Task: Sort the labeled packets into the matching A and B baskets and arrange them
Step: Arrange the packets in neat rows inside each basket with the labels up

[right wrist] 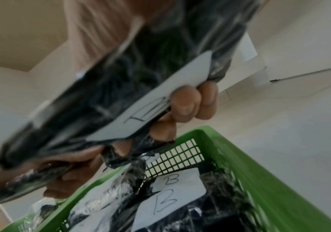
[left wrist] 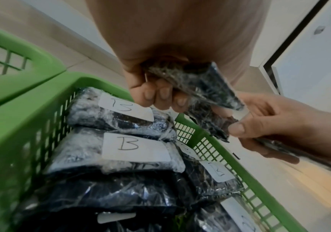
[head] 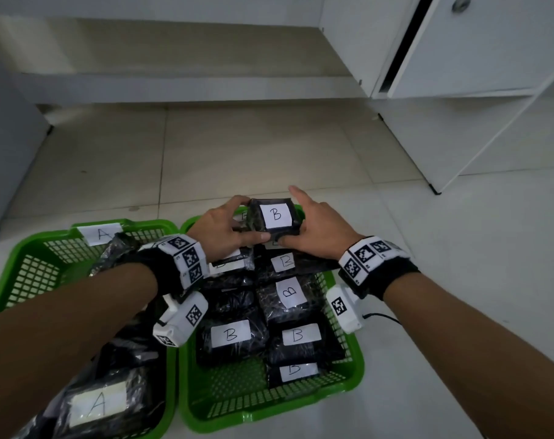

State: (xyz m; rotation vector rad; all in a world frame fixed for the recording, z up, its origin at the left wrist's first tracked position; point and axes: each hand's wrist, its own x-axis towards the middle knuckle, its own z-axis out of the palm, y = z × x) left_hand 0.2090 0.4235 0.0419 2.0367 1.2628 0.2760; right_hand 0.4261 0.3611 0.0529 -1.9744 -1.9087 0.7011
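Note:
Both hands hold a black packet with a white B label (head: 275, 215) above the far end of the right green basket (head: 354, 369). My left hand (head: 225, 229) grips its left edge, fingers (left wrist: 160, 97) curled under it. My right hand (head: 313, 229) pinches the right edge, thumb below and index finger sticking out; its fingers (right wrist: 190, 103) wrap round the packet (right wrist: 140, 94). Several B packets (head: 289, 291) lie in rows in that basket. The left green basket (head: 25, 248) carries an A tag (head: 99, 232) and holds A packets (head: 98, 403), partly hidden by my left forearm.
The two baskets stand side by side on a pale tiled floor (head: 253, 153). A white cabinet (head: 459, 58) with a black-footed leg (head: 434, 188) stands at the right, a grey unit (head: 6, 153) at the left, and a low step runs along the back.

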